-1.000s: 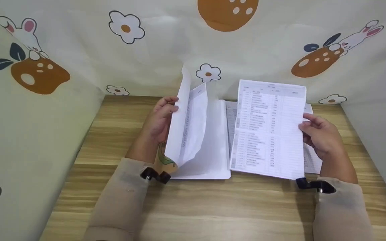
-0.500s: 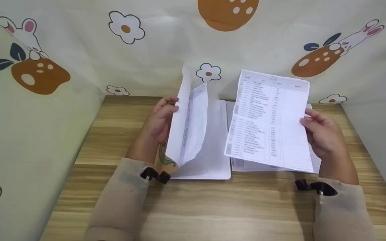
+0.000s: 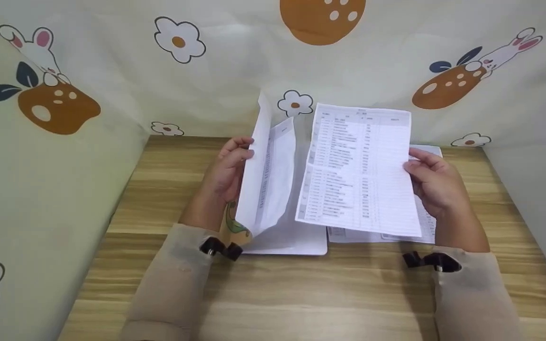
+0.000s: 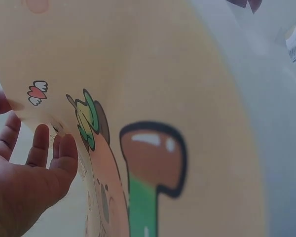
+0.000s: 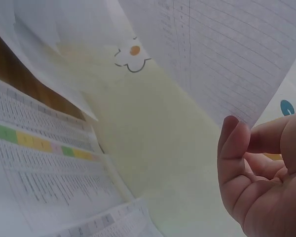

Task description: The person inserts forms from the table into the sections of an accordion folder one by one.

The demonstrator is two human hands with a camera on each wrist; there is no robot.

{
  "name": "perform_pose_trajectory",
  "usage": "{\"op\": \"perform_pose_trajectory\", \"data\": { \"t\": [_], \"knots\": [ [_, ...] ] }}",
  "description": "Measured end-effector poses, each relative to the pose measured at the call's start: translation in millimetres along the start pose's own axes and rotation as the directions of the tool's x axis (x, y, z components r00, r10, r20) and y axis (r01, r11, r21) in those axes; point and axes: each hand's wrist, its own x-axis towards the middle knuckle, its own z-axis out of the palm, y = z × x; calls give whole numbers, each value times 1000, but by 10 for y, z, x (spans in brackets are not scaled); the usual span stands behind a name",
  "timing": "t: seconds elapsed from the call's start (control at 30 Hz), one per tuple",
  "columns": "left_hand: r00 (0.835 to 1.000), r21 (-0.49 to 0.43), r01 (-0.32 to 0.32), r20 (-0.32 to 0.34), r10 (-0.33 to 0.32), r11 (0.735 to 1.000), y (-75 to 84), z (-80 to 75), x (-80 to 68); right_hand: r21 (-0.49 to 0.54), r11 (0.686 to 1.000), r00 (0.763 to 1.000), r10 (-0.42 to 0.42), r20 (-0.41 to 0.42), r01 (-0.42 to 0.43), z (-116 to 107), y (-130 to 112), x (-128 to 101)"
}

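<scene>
My left hand (image 3: 228, 170) pinches the raised cover of a folder (image 3: 249, 194) at its left side. The cover is white inside and tan with cartoon prints (image 4: 153, 168) outside. A creased printed sheet (image 3: 277, 180) stands inside it, and the white back part (image 3: 301, 244) lies on the table. My right hand (image 3: 439, 184) pinches the right edge of a sheet of paper (image 3: 363, 175) printed with a table of rows, between thumb and fingers. That sheet is held up and tilted, overlapping the folder's right side in the head view. In the right wrist view its corner (image 5: 251, 98) meets the fingertips.
More printed papers (image 3: 427, 227) lie on the wooden table (image 3: 330, 293), partly hidden behind the held sheet; one bears a green and yellow band (image 5: 37, 140). A pale wall covering (image 3: 235, 57) with flowers and rabbits surrounds the table at the back and sides.
The right hand has lifted the printed sheet slightly, tilted it, then carried it left toward the folder. More of the papers beneath it now show at right. The left hand stays nearly still.
</scene>
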Motion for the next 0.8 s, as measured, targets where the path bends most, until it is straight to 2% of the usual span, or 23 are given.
{"op": "perform_pose_trajectory", "data": {
  "t": [0.4,0.8],
  "knots": [
    [1000,-11,3,11,-3,1000,-16,2,0,58,997,998,-55,31,53,125,-170,25],
    [1000,-13,4,-2,-4,1000,-3,2,-12,-5,1000,999,-13,44,13,148,-175,26]
  ]
}}
